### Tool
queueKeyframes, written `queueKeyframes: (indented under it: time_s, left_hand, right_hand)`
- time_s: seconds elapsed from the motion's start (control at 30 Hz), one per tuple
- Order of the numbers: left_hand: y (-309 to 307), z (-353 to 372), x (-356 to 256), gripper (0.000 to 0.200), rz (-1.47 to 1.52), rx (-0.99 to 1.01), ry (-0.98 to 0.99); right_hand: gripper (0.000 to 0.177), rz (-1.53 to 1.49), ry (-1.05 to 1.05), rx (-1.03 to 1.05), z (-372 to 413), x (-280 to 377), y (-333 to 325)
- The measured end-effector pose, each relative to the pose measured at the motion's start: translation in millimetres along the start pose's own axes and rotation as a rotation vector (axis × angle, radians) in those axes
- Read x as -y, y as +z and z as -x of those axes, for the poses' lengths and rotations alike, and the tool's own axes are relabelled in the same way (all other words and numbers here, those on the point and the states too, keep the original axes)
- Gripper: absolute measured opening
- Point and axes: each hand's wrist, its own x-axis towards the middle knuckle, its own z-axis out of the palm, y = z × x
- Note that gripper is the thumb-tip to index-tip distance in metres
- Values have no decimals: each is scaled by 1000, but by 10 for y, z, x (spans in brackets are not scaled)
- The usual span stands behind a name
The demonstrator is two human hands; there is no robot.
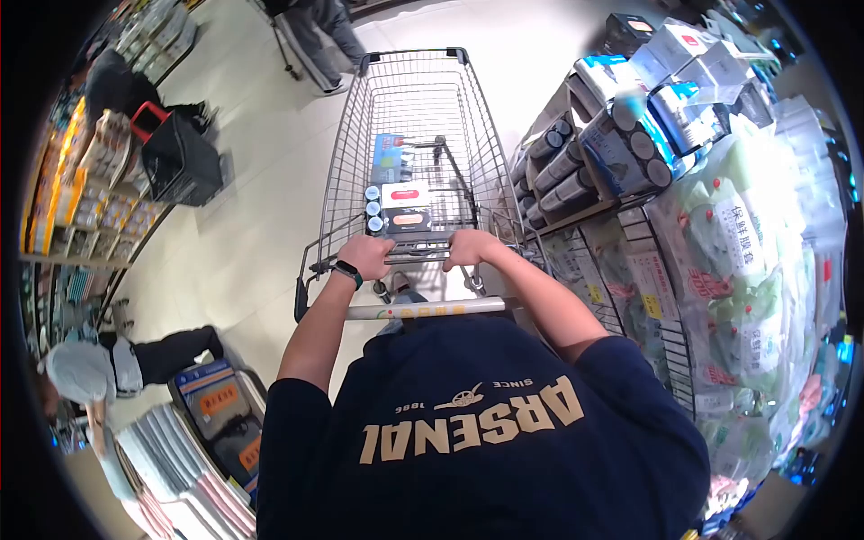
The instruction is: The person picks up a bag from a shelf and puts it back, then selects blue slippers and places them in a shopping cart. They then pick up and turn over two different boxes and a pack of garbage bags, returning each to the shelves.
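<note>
A wire shopping cart point(457, 56) stretches out in front of me. My left hand point(366, 256), with a dark band on its wrist, is closed on the near wire rim of the basket. To its right, my right hand point(472, 247) is closed on the same rim. The pale handle bar point(423, 310) lies between my hands and my body. Inside the basket are a white box with a red label point(405, 194), a dark box with an orange label point(408, 220), several blue-topped cylinders point(373, 208) and a blue package point(389, 155).
Close on the right, a display of rolls and cans point(576, 166) adjoins plastic-wrapped bags point(738, 243). At the left, shelves of packaged goods point(99, 193) and a black shopping basket point(180, 162) flank the aisle floor point(261, 198). People stand ahead point(315, 40) and lower left point(99, 369).
</note>
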Motion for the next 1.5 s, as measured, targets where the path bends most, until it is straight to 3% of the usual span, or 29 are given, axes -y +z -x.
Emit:
queueKeyframes:
  time_s: [0.27,0.5,0.9,1.17,1.23,1.5]
  left_hand:
    - [-195,-424,563,16,-6,-26,111]
    - [-378,-812,941,18,-21,59,153]
    - [-547,-1481,1458,19,0,58,245]
    - [-708,-2146,1900,24,-58,100,275]
    - [-748,-2329,1998,28,-46,-67,373]
    - [-912,-3089,2374,26,-165,69,303]
  right_hand:
    - [55,-75,147,-63,-231,206,-405]
    - [54,-53,205,-276,-362,339,-625]
    - [55,-83,217,-252,-816,247,-1144]
    - [58,-197,227,-116,-1312,50,-1700]
    - [56,-218,219,-159,-1414,-2,-1822]
    - [50,-220,229,-241,-1784,-213,-2377]
